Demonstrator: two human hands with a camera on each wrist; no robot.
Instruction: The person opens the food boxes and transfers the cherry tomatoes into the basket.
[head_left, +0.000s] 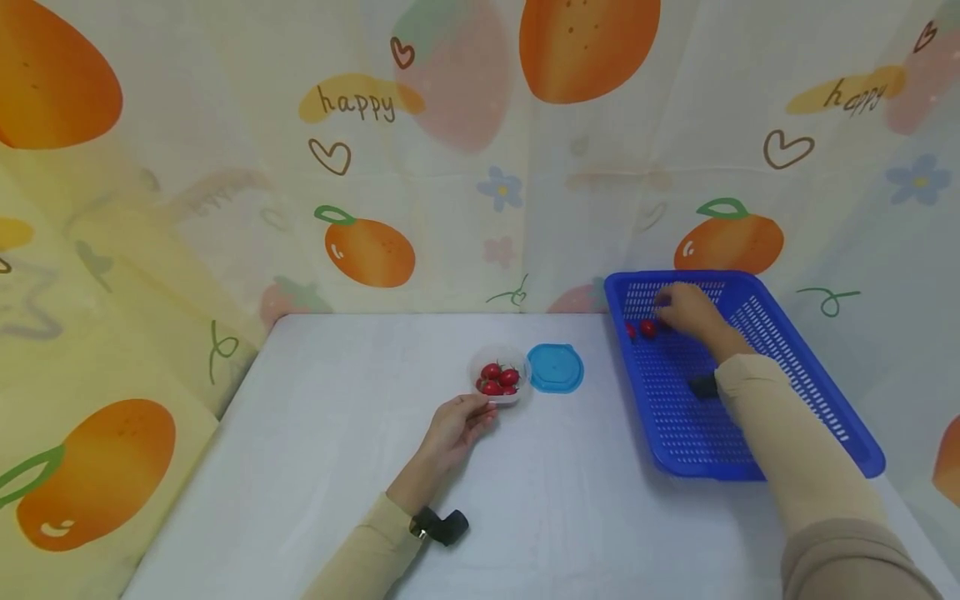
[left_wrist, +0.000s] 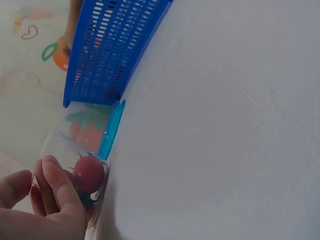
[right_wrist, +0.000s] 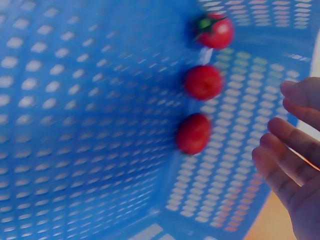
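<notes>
A small clear plastic container [head_left: 517, 397] with several cherry tomatoes [head_left: 491, 372] in it stands on the table. My left hand [head_left: 453, 431] holds its near rim; in the left wrist view the fingers [left_wrist: 62, 182] lie against the clear wall. My right hand [head_left: 692, 312] is inside the blue basket [head_left: 678, 454], by its far left part. Seen from the right wrist, its fingers [right_wrist: 280, 167] are slightly bent and hold nothing. Three tomatoes [right_wrist: 204, 82] lie in a row along the basket's wall, apart from that hand.
A round blue lid [head_left: 555, 368] lies flat just right of the container. The basket takes up the table's right side, with tall slotted walls. Behind the white table [head_left: 315, 433] hangs a fruit-printed cloth [head_left: 450, 192].
</notes>
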